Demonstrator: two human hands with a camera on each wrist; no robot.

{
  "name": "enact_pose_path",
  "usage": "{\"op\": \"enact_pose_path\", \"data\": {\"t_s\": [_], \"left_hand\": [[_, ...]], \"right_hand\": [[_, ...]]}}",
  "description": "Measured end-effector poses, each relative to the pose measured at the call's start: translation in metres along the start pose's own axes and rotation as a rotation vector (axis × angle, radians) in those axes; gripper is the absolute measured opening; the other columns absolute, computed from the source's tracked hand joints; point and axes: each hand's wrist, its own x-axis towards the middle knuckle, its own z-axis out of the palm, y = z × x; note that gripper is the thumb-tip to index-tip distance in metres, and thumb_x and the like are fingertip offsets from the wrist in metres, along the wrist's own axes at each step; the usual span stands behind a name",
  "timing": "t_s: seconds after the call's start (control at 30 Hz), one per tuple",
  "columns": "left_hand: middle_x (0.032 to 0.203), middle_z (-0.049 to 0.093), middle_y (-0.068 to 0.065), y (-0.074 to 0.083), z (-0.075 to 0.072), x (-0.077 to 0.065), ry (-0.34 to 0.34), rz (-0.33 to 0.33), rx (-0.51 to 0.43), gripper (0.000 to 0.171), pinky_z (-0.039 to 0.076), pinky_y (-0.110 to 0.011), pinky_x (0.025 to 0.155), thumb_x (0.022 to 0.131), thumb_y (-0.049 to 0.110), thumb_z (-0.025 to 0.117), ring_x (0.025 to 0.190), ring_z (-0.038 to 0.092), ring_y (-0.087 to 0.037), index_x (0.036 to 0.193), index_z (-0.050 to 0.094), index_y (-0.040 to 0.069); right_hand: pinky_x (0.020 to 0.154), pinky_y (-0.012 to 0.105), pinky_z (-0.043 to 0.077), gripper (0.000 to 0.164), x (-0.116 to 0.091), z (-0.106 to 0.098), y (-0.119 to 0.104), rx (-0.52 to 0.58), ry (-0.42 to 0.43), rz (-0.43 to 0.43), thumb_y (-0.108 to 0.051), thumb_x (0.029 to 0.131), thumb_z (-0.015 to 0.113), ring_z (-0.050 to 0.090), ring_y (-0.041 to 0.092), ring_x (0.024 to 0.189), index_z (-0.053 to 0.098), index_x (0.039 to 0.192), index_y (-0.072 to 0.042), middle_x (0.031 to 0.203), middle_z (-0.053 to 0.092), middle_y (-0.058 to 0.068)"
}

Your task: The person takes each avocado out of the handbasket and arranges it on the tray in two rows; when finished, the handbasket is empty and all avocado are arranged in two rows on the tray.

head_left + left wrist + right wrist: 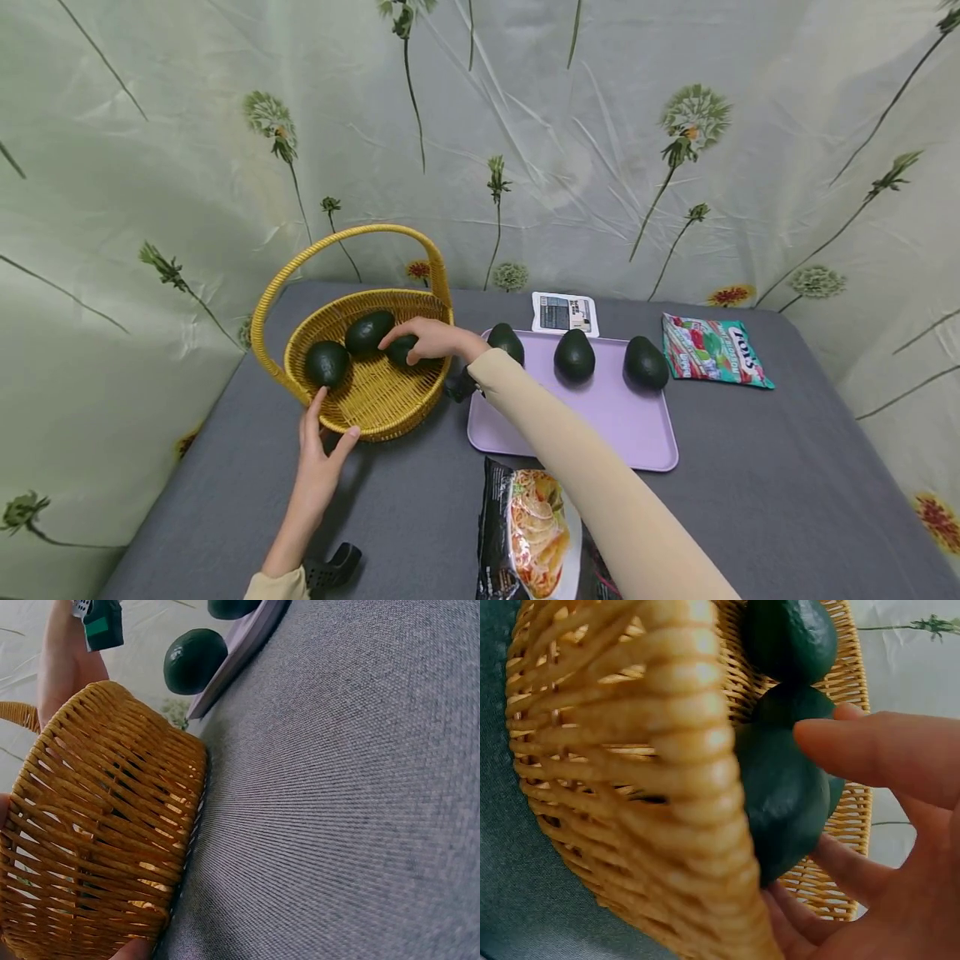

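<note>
A yellow wicker basket (386,404) with a tall arched handle stands on the left of the table. Inside it, dark green avocados lie at the left (326,364) and at the back (369,332). My right hand (435,340) reaches over the right rim and holds another avocado (780,802), thumb on one side and fingers round the other; it is low in the basket, near the others. Spread fingers of my left hand (318,467) touch the front-left rim and outer side of the basket. Only fingertips of that hand show in the left wrist view.
Right of the basket, a lilac tray (630,446) bears three avocados (574,358) along its back. A white labelled pack (566,313) lies behind it, a colourful candy bag (712,352) to its right. In front lies a black noodle packet (536,533), partly under my right arm.
</note>
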Motion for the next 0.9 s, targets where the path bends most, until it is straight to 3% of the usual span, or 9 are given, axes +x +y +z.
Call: {"op": "enact_pose_path", "data": {"t_s": [0.1,0.23,0.33,0.5,0.67,0.9], "left_hand": [[0.154,0.003,-0.019,-0.0001,0.0005,-0.0005,0.001,0.006,0.001,0.075,0.012,-0.063,0.105,0.097,0.013,0.056,0.139,0.006,-0.039,0.155,0.009,0.015],[0.154,0.003,-0.019,0.0001,0.0015,-0.0009,-0.002,0.002,-0.002,0.074,0.012,-0.063,0.104,0.097,0.013,0.056,0.139,0.005,-0.039,0.155,0.009,0.015],[0.154,0.003,-0.018,0.0001,0.0021,-0.0012,-0.003,-0.003,-0.007,0.075,0.013,-0.064,0.104,0.097,0.013,0.056,0.14,0.004,-0.039,0.155,0.009,0.016],[0.154,0.003,-0.017,0.0008,0.0023,-0.0009,-0.007,0.0,-0.007,0.074,0.013,-0.064,0.104,0.097,0.012,0.056,0.14,0.005,-0.038,0.155,0.01,0.017],[0.154,0.003,-0.018,0.001,0.0002,0.0003,-0.01,0.011,0.0,0.074,0.014,-0.064,0.104,0.097,0.012,0.056,0.14,0.005,-0.038,0.155,0.009,0.017],[0.154,0.003,-0.017,-0.0001,-0.0017,0.0009,-0.01,0.006,0.002,0.075,0.015,-0.065,0.103,0.097,0.014,0.056,0.14,0.004,-0.037,0.155,0.009,0.016]], "right_hand": [[0.096,0.026,0.035,0.05,0.0031,0.002,-0.0024,-0.08,-0.025,0.035,0.006,0.089,0.058,0.033,0.019,0.135,0.056,0.136,-0.013,0.144,0.044,0.006],[0.09,0.029,0.034,0.049,0.0053,0.0061,-0.0045,-0.123,-0.027,0.129,-0.001,0.092,0.059,0.024,0.021,0.134,0.056,0.136,-0.023,0.147,0.033,0.011],[0.087,0.029,0.034,0.047,0.0054,0.0084,-0.0054,-0.133,-0.005,0.169,-0.005,0.092,0.061,0.028,0.021,0.129,0.057,0.134,-0.026,0.145,0.033,0.012],[0.085,0.028,0.036,0.041,0.0041,0.0083,-0.0043,-0.165,0.042,0.136,-0.008,0.092,0.063,0.041,0.02,0.119,0.057,0.13,-0.021,0.133,0.049,0.008],[0.078,0.029,0.036,0.038,0.0027,0.0053,-0.004,-0.136,0.06,0.114,-0.008,0.096,0.057,0.043,0.021,0.114,0.055,0.131,-0.021,0.134,0.046,0.011],[0.099,0.031,0.035,0.044,0.0067,0.0082,-0.0068,-0.194,-0.015,0.077,-0.018,0.095,0.062,0.039,0.02,0.129,0.048,0.137,-0.021,0.142,0.043,0.008]]}}
